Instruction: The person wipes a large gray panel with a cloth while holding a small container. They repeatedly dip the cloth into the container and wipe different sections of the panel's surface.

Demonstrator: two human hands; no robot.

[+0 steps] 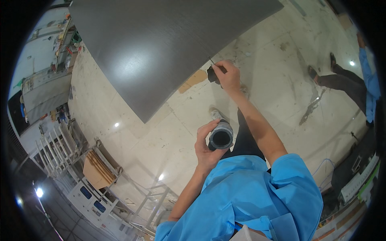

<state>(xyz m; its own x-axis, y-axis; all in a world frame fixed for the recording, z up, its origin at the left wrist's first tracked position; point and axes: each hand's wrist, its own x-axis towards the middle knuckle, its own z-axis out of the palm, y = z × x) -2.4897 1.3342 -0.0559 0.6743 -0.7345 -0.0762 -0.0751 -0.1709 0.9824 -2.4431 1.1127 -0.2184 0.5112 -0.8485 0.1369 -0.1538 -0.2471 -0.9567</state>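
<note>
My left hand [204, 145] is wrapped round a grey cylinder [230, 129] with a round, dark mouth facing up; whether it is a can or a tube I cannot tell. Farther ahead, my right hand [228, 76] pinches a thin dark stick [211, 61] whose tip reaches the edge of a large dark grey sheet [161, 48]. A crumpled-looking black thing [212, 74] shows beside the fingers of that hand; I cannot tell whether they hold it. The sheet has a smooth face with a bright reflection on it.
A brown patch [193, 81] shows by the sheet's edge on the pale tiled floor [132, 140]. Another person in blue [372, 84] is at the far right. White metal racks [60, 146] and stacked brown boards [96, 170] stand left. A blue cable [325, 162] lies right.
</note>
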